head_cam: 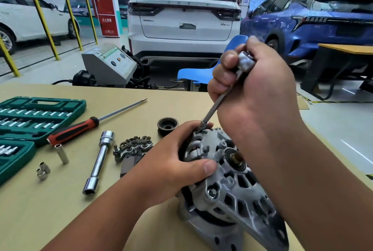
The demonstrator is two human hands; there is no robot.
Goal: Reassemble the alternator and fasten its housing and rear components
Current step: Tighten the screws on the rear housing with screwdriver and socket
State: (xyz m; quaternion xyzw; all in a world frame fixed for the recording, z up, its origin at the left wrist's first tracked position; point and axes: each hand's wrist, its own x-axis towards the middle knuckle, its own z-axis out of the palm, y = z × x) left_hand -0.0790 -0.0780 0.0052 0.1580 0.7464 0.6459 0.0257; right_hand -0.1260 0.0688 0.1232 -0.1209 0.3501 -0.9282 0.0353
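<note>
**Housing bolts going in; rear parts still loose**

The alternator (228,180) lies on its side on the surface (141,220), at about 5 o'clock in the view, its two housing halves already mated and the shaft end showing at the centre. The left hand (173,172) is closed around the housing's upper edge, thumb pressed on the face, steadying it. The right hand (256,97) is curled shut around the top of a socket driver (220,99), whose long shank slants down to a socket seated on a fastener at the housing's 11 o'clock rim.

One through-bolt (212,192) near the lower edge looks already seated; whether it is fully tight cannot be told. So the housing fastening appears to be under way, not finished.

Plenty seems left. The rectifier (133,146) lies loose on the surface just left of the left hand, at 9 o'clock from the alternator, with a dark part under it. The pulley (168,126) sits apart at 10 o'clock. Further left lie an extension (99,162), a screwdriver (80,127), loose sockets (43,170) and the open kit (40,117). By my reckoning, the rear components and pulley remain to be fitted.
</note>
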